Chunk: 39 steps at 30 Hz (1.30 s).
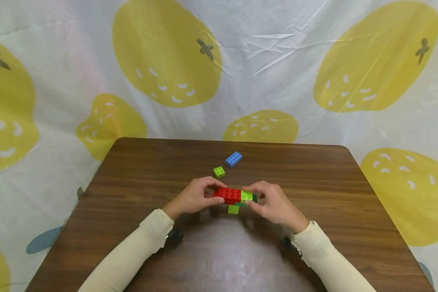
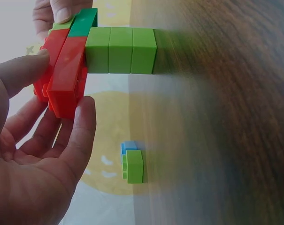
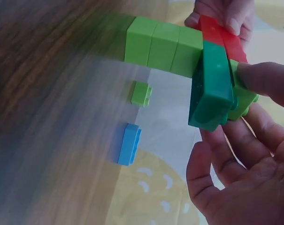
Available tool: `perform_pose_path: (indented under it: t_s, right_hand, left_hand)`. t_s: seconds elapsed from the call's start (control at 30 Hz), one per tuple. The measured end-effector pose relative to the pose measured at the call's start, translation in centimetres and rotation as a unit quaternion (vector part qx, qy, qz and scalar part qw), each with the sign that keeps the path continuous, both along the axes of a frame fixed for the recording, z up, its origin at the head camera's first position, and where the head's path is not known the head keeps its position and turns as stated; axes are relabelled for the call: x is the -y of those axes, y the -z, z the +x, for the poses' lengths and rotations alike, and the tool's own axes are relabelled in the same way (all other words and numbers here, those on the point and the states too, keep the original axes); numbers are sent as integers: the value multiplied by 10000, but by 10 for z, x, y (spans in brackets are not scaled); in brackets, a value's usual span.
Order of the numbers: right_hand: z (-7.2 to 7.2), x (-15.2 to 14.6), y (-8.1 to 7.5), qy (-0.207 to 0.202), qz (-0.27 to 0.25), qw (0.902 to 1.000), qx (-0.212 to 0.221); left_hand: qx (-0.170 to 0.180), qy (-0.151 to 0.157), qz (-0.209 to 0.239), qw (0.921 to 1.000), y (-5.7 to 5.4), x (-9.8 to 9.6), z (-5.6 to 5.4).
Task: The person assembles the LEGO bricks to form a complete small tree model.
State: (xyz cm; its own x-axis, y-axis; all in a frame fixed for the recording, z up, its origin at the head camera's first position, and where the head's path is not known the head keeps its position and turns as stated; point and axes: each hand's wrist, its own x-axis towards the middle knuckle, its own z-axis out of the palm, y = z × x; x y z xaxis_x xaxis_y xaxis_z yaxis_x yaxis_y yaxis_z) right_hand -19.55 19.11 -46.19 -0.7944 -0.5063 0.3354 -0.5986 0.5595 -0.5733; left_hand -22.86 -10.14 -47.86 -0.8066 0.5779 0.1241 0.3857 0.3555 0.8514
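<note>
A toy-brick structure stands at mid-table, carried on a column of three light green bricks (image 2: 120, 50). Across the column top lie a lower red brick (image 2: 69, 61) and a dark green brick (image 3: 218, 84), end to end. Above them sit an upper red brick (image 1: 230, 195) and a small light green brick (image 1: 246, 196). My left hand (image 1: 195, 196) grips the upper red brick from the left, thumb in front and fingers behind. On the other end, my right hand (image 1: 277, 202) pinches the small light green brick between thumb and fingers.
Behind the structure lie a loose light green brick (image 1: 219, 172) and, farther back, a blue brick (image 1: 234, 159), both studs up on the wooden table (image 1: 149, 162). A cloth with yellow fruit prints (image 1: 270, 48) hangs beyond the table's far edge.
</note>
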Motion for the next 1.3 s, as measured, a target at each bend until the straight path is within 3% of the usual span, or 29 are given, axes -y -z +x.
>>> perform_pose_path:
  t_s: [0.37,0.6,0.83,1.0,1.3]
  right_hand:
    - [-6,11,-5,-4,440,9988,228]
    - [-3,6,-3,121,470,9978,462]
    - [4,1,14,7,705,9974,164]
    - [4,0,5,23,662,9975,-243]
    - [-1,-2,-1,-130,542,9984,-128]
  left_hand:
    - [62,-111,-114,9999,-5,7,0]
    - [-48,113,-354,9993,-8,0,-6]
    - [26,479,-381,9981,-13,-8,-9]
    - [6,523,-474,9975,-17,-8,-13]
    - [156,494,-670,9964,-13,-6,-14]
